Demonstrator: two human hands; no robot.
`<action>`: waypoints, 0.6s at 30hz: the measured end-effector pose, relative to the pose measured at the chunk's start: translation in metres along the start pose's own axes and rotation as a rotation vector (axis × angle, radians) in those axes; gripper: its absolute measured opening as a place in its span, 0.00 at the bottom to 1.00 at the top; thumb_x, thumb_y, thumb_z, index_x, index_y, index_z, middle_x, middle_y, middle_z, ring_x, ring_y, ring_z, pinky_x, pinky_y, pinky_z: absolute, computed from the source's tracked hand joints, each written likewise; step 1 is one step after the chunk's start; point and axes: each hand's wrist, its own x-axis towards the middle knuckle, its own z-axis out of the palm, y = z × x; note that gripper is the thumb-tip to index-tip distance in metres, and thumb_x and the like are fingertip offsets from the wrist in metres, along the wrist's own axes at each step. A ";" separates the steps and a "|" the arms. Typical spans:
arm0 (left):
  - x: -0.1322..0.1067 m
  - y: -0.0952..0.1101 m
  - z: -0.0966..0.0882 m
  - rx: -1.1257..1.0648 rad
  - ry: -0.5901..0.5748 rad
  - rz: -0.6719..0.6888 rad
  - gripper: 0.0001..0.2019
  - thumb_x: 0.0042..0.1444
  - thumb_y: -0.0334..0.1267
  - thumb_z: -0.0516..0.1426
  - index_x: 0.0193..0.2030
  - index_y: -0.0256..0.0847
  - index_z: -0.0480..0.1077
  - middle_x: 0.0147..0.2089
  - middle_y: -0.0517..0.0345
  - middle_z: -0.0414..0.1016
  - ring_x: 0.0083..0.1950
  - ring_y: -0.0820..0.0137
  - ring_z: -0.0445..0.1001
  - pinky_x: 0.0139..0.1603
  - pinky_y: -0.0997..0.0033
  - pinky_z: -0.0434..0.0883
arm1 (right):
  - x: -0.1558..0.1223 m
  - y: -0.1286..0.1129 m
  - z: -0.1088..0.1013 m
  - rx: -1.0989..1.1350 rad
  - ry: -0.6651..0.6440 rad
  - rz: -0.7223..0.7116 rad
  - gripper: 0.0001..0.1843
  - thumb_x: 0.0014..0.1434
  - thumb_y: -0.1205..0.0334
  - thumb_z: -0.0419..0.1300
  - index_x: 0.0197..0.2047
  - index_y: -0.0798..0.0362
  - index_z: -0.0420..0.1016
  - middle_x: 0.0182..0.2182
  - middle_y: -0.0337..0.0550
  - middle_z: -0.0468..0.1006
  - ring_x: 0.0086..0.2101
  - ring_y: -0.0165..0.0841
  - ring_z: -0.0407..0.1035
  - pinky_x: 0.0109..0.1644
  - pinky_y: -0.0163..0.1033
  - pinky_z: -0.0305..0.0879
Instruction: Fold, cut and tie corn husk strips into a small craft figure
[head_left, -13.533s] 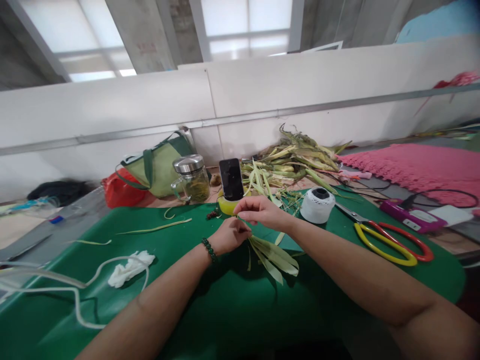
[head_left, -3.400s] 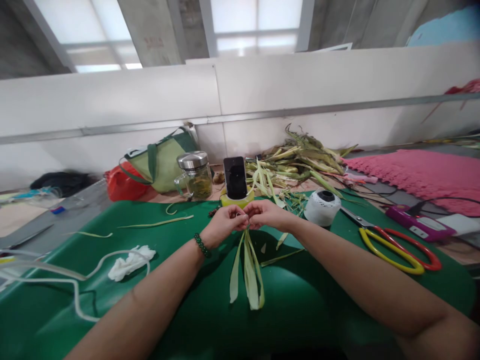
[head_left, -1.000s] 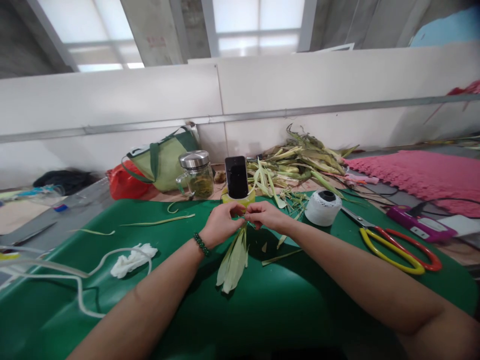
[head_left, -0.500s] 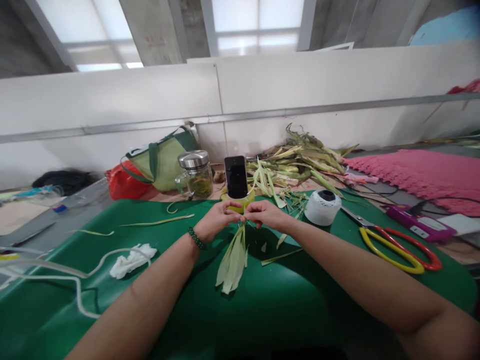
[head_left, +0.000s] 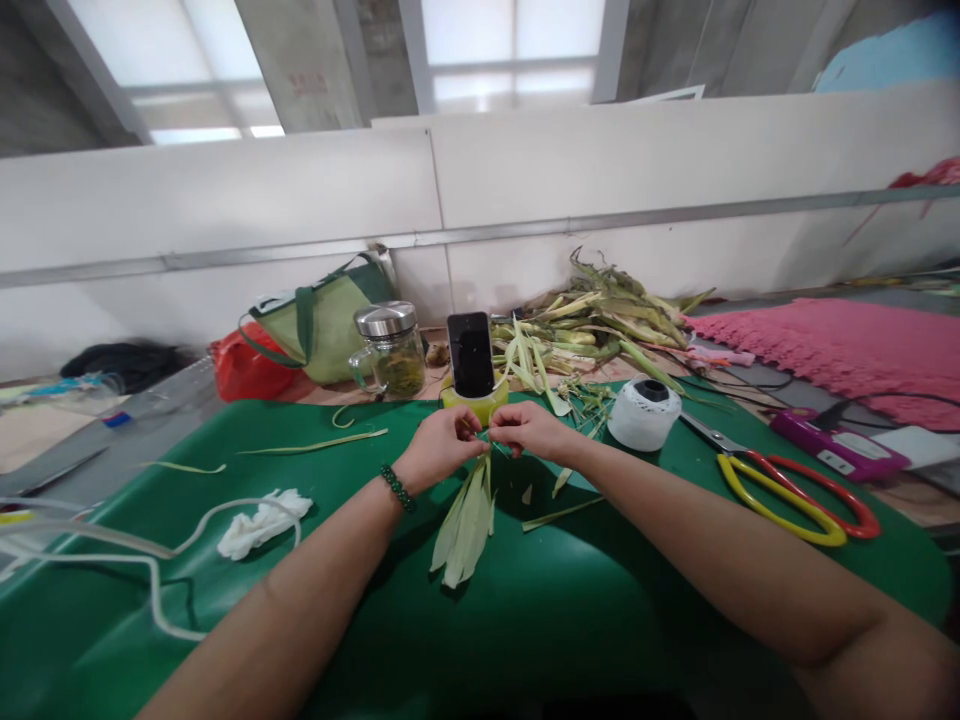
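A bundle of pale green corn husks fans out downward over the green mat, with its narrow gathered end up between my hands. My left hand, a green bead bracelet at its wrist, is closed at that gathered end, its fingers curled. Close against it, my right hand pinches what looks like a thin thread, mostly hidden by the fingers. Just behind the hands a dark phone stands upright on a yellow roll of tape. A white cone of thread stands to the right.
Large scissors with red and yellow handles lie right, near a purple power strip. Behind are a husk pile, a glass jar mug and a green bag. White tissue and a pale cable lie left.
My left hand has turned slightly and its fingers have curled in more at the top of the husks. My right hand stays nearly in place, still pinching.
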 end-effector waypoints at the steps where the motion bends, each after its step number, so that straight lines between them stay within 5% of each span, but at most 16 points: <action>1: 0.000 0.000 0.002 0.025 0.010 0.012 0.05 0.40 0.33 0.60 0.27 0.37 0.68 0.23 0.63 0.70 0.26 0.73 0.67 0.27 0.74 0.62 | 0.000 0.000 0.000 -0.005 -0.005 -0.007 0.08 0.47 0.60 0.57 0.23 0.56 0.65 0.16 0.31 0.63 0.16 0.23 0.59 0.20 0.30 0.56; 11: 0.003 -0.002 0.004 -0.046 0.112 0.123 0.03 0.41 0.27 0.56 0.22 0.37 0.70 0.23 0.61 0.72 0.27 0.73 0.68 0.31 0.73 0.64 | 0.000 0.002 -0.002 -0.058 -0.029 -0.060 0.11 0.49 0.57 0.58 0.23 0.55 0.65 0.17 0.32 0.62 0.17 0.23 0.59 0.19 0.30 0.56; 18: 0.005 -0.004 0.002 -0.454 -0.069 -0.047 0.10 0.39 0.28 0.59 0.32 0.37 0.67 0.25 0.60 0.74 0.31 0.70 0.73 0.38 0.69 0.68 | 0.001 0.003 -0.002 -0.061 -0.019 -0.041 0.09 0.49 0.59 0.58 0.23 0.55 0.66 0.16 0.31 0.62 0.16 0.23 0.59 0.20 0.30 0.56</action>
